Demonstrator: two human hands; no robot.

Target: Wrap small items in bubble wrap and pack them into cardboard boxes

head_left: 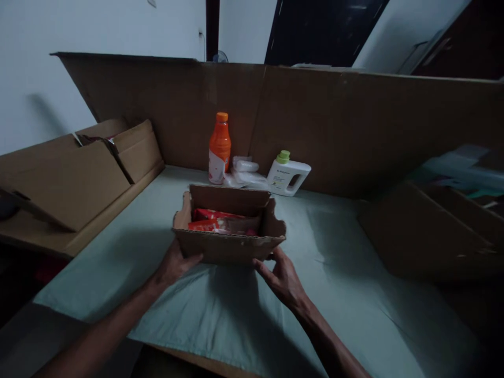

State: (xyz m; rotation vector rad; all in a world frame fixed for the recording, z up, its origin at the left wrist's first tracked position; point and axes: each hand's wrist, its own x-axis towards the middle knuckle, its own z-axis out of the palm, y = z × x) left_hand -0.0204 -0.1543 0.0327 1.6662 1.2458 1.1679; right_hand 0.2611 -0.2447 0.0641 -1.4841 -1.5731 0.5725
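Observation:
A small open-topped cardboard box [228, 249] is at the middle of the cloth, between my two hands. My left hand [177, 262] grips its lower left corner, with the thumb along the front wall and the other fingers hidden. At the lower right corner my right hand [282, 275] holds the box, its thumb against the front. Inside the box lie red packets [207, 224], partly hidden by the front wall. Whether the box rests on the cloth or is slightly raised, I cannot tell.
Behind the box stand an orange bottle [220, 149], crumpled clear plastic [246, 173] and a white jug with a green cap [285, 176]. A tall cardboard panel [315, 115] backs the green cloth [315, 294]. Larger cardboard boxes flank it at left [71, 184] and right [425, 236].

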